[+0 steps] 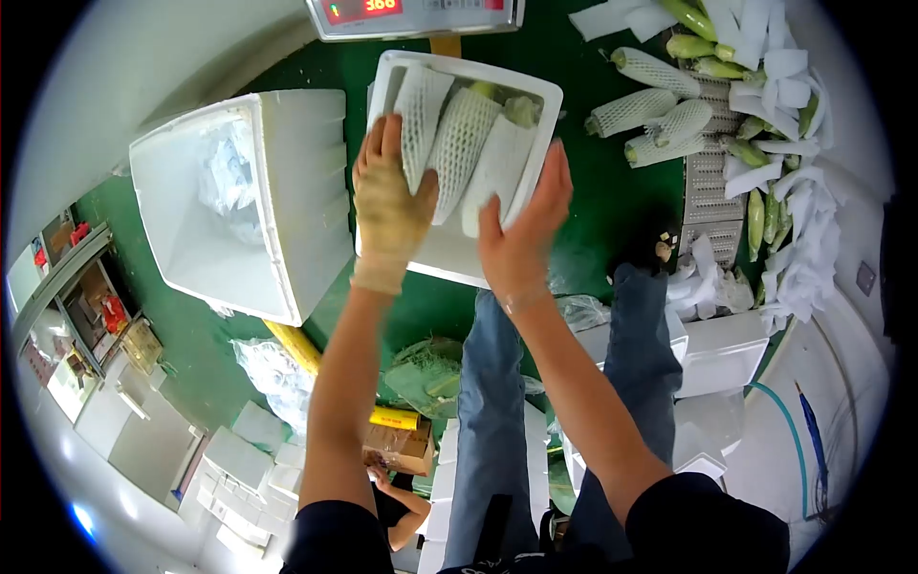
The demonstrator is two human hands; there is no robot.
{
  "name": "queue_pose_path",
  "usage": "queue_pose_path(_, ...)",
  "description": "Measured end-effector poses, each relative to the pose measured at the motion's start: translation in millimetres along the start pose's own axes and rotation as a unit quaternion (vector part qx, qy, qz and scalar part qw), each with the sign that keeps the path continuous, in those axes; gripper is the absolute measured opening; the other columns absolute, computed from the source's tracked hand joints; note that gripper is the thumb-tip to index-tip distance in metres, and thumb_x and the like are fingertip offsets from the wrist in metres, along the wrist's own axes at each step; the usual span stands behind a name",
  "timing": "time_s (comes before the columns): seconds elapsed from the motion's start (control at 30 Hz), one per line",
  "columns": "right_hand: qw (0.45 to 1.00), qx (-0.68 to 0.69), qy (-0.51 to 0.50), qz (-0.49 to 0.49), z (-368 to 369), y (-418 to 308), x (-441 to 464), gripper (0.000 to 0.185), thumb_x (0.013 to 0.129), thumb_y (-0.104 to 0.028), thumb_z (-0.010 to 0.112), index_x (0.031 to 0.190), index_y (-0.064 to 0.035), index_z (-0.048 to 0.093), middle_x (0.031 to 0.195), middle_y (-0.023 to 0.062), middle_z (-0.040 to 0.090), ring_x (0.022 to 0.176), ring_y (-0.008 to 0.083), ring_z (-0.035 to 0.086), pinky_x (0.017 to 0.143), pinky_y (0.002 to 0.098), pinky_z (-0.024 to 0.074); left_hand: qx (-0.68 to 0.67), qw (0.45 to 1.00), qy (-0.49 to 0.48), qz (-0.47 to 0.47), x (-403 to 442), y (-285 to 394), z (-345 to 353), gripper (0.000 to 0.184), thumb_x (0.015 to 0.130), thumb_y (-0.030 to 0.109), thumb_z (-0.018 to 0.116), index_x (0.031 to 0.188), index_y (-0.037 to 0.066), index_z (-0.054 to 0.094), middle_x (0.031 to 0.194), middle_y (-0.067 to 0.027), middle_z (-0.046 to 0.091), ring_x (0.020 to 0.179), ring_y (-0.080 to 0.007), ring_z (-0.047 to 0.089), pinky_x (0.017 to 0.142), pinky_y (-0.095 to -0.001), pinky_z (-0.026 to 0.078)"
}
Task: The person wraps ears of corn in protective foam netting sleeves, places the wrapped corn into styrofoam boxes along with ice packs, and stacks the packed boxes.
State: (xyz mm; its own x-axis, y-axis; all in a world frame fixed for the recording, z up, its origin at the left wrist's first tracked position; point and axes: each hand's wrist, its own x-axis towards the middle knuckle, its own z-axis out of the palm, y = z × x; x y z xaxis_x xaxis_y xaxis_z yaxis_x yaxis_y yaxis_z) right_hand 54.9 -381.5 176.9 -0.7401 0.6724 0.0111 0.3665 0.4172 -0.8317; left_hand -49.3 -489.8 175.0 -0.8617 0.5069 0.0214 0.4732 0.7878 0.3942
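A white foam box (440,254) lies in front of me, holding three pale green vegetables, possibly corn, in white foam net sleeves (466,143). My left hand (390,206), in a yellowish glove, reaches over the box's left side, its fingers spread and touching the leftmost sleeve. At the box's right side, my right hand (524,230) has its thumb over the rim and its fingers along the outer wall, gripping the box. Just beyond the box stands a scale (416,19) with a red lit display.
A large white bin (316,201) with clear plastic inside stands at left. Several sleeved vegetables (660,72) lie at right beside a metal grate (712,182), loose green ones and foam sheets (798,239). White boxes (722,349) and another person's arm (409,507) are lower down.
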Motion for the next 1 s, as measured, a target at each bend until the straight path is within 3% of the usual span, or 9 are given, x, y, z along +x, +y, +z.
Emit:
queue_pose_path(0.07, 0.998, -0.031, -0.055, -0.005, -30, -11, -19, 0.07, 0.075, -0.002, 0.058, 0.137, 0.0043, 0.025, 0.134, 0.0262, 0.033, 0.123, 0.0413, 0.033, 0.103, 0.0457, 0.0275, -0.119, 0.991, -0.011, -0.056, -30, -5, -10, 0.065, 0.074, 0.003, 0.068, 0.132, 0.0, 0.039, 0.126, -0.0173, 0.051, 0.119, -0.0306, 0.048, 0.099, -0.0366, 0.039)
queue_pose_path(0.2, 0.984, -0.043, -0.171, 0.006, -75, -17, -59, 0.058, 0.076, -0.001, 0.056, 0.129, 0.0039, 0.035, 0.126, 0.0256, 0.04, 0.116, 0.042, 0.04, 0.098, 0.0458, 0.0338, -0.16, 0.977, -0.049, -0.129, -79, -9, -36, 0.055, 0.075, -0.002, 0.066, 0.126, 0.0, 0.043, 0.126, -0.0151, 0.051, 0.117, -0.0298, 0.049, 0.099, -0.0352, 0.04)
queue_pose_path(0.4, 0.95, -0.01, -0.298, 0.093, -120, -39, -92, 0.052, 0.075, 0.0, 0.056, 0.124, 0.0035, 0.039, 0.115, 0.0236, 0.045, 0.102, 0.0385, 0.049, 0.09, 0.0427, 0.0416, -0.13, 0.969, -0.082, -0.191, -118, 4, -73, 0.053, 0.074, -0.003, 0.066, 0.123, 0.001, 0.045, 0.122, -0.0128, 0.054, 0.115, -0.0274, 0.051, 0.096, -0.0344, 0.044)
queue_pose_path(0.5, 0.945, -0.008, -0.32, 0.071, -127, -38, -100, 0.053, 0.075, 0.0, 0.057, 0.124, 0.0029, 0.038, 0.112, 0.0222, 0.046, 0.097, 0.036, 0.051, 0.085, 0.0402, 0.0447, -0.125, 0.961, -0.078, -0.232, -127, 7, -79, 0.051, 0.074, -0.004, 0.066, 0.121, 0.001, 0.048, 0.122, -0.0127, 0.054, 0.113, -0.0269, 0.052, 0.095, -0.0342, 0.044)
queue_pose_path(0.7, 0.929, 0.021, -0.364, 0.062, -122, -37, -82, 0.051, 0.077, 0.001, 0.056, 0.125, 0.0014, 0.038, 0.11, 0.0206, 0.046, 0.091, 0.033, 0.053, 0.079, 0.0377, 0.0467, -0.085, 0.981, -0.032, -0.17, -78, 24, -86, 0.053, 0.074, -0.001, 0.065, 0.124, 0.005, 0.049, 0.122, -0.014, 0.054, 0.111, -0.0317, 0.052, 0.093, -0.0383, 0.043)
queue_pose_path(0.73, 0.926, 0.025, -0.371, 0.065, -115, -35, -76, 0.05, 0.078, 0.001, 0.056, 0.124, 0.0014, 0.038, 0.11, 0.0201, 0.046, 0.09, 0.0326, 0.054, 0.078, 0.0382, 0.047, -0.094, 0.99, 0.006, -0.108, -61, 19, -75, 0.053, 0.073, 0.004, 0.064, 0.124, 0.005, 0.048, 0.121, -0.0145, 0.053, 0.109, -0.0333, 0.05, 0.094, -0.0416, 0.04)
queue_pose_path(0.8, 0.926, 0.032, -0.365, 0.091, -89, -31, -55, 0.047, 0.079, 0.0, 0.056, 0.123, 0.0018, 0.039, 0.109, 0.0197, 0.047, 0.088, 0.0341, 0.054, 0.077, 0.0404, 0.0468, -0.088, 0.995, -0.015, -0.053, -12, 20, -59, 0.051, 0.071, 0.004, 0.063, 0.121, 0.006, 0.052, 0.123, -0.0173, 0.051, 0.111, -0.0356, 0.049, 0.095, -0.0435, 0.039)
queue_pose_path(0.87, 0.949, -0.025, -0.309, 0.065, -45, -13, -39, 0.047, 0.081, -0.002, 0.055, 0.124, 0.0035, 0.037, 0.11, 0.0212, 0.045, 0.095, 0.0378, 0.051, 0.082, 0.0417, 0.045, -0.078, 0.996, -0.026, 0.019, 30, 13, -25, 0.049, 0.074, 0.015, 0.062, 0.122, 0.007, 0.053, 0.127, -0.0201, 0.049, 0.115, -0.0376, 0.047, 0.098, -0.0433, 0.037)
queue_pose_path(1.0, 0.97, -0.213, -0.114, -0.02, 57, 43, -4, 0.058, 0.085, -0.014, 0.054, 0.133, 0.0083, 0.03, 0.133, 0.0249, 0.036, 0.121, 0.0436, 0.035, 0.103, 0.0466, 0.0287, 0.077, 0.982, -0.135, 0.109, 51, -19, 51, 0.06, 0.077, 0.036, 0.06, 0.129, 0.006, 0.05, 0.14, -0.0144, 0.037, 0.13, -0.037, 0.03, 0.106, -0.0462, 0.026)
